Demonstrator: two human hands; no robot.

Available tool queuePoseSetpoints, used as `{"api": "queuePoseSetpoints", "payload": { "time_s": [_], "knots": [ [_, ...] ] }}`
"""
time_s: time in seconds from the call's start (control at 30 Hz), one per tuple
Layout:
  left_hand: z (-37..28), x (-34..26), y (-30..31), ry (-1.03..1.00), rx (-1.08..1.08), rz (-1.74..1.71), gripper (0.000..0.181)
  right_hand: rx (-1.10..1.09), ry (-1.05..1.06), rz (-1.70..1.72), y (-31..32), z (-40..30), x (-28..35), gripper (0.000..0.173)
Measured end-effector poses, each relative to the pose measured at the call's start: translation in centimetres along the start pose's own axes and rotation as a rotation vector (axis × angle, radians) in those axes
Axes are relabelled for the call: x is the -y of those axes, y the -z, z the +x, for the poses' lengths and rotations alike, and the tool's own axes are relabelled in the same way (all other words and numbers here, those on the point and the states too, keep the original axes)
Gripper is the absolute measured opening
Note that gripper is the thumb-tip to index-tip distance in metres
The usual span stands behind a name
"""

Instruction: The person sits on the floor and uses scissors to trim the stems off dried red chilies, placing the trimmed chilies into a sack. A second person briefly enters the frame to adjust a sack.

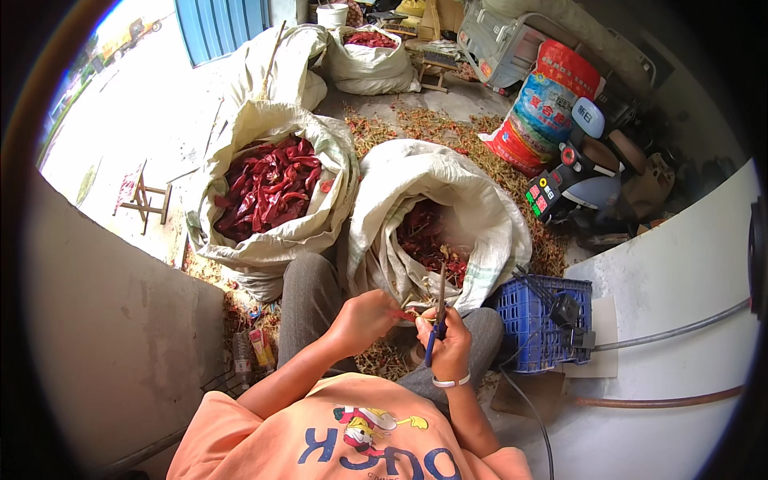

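My left hand (365, 319) pinches a dried red chili pepper (404, 315) between its fingertips, just in front of my knees. The pepper's pale stem (425, 318) reaches my right hand (451, 343), where the thumb and fingers meet it. Scissors with blue handles (431, 347) rest in that same right hand, blades (442, 288) pointing away from me; whether the blades are apart is hard to tell. Right beyond both hands stands a white woven sack (420, 162), its mouth rolled back, with dried chilies and stems (427, 234) inside. Another woven sack (207, 210) at left holds glossy red chilies (273, 186).
A blue plastic crate (522, 336) with black chargers (566, 310) stands by my right knee, a cable running down. Stem litter (414, 123) covers the floor. An electric scooter (591, 174) and a red fertilizer bag (543, 108) are at right. Walls flank me.
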State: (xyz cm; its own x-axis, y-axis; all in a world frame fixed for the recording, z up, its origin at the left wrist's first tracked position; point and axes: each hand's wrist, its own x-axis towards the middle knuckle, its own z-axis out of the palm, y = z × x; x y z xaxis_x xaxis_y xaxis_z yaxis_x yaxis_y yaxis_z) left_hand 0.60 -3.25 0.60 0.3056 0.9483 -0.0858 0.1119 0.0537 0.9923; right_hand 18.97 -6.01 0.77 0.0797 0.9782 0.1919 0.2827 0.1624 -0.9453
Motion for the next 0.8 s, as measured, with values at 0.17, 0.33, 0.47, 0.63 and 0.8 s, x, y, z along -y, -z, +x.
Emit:
{"api": "queuePoseSetpoints", "payload": {
  "time_s": [0.17, 0.33, 0.47, 0.63, 0.8],
  "knots": [
    [-0.1, 0.5, 0.2, -0.065, -0.007, -0.048, 0.009, 0.019, -0.294, 0.397, 0.6, 0.5, 1.1, 0.011],
    [-0.3, 0.1, 0.5, 0.006, 0.057, -0.25, 0.01, 0.011, -0.383, 0.698, 0.6, 0.9, 1.9, 0.012],
    [-0.2, -0.1, -0.2, -0.045, 0.105, -0.296, 0.017, 0.073, -0.345, 0.561, 0.4, 0.9, 1.6, 0.012],
    [-0.2, -1.6, 0.1, 0.006, 0.159, -0.209, 0.033, 0.111, -0.232, 0.234, -0.2, 0.8, 2.3, 0.012],
    [0.0, -1.4, 0.8, -0.008, 0.226, -0.044, 0.028, 0.067, -0.18, 0.209, -0.3, 0.0, 2.2, 0.013]
  ]
}}
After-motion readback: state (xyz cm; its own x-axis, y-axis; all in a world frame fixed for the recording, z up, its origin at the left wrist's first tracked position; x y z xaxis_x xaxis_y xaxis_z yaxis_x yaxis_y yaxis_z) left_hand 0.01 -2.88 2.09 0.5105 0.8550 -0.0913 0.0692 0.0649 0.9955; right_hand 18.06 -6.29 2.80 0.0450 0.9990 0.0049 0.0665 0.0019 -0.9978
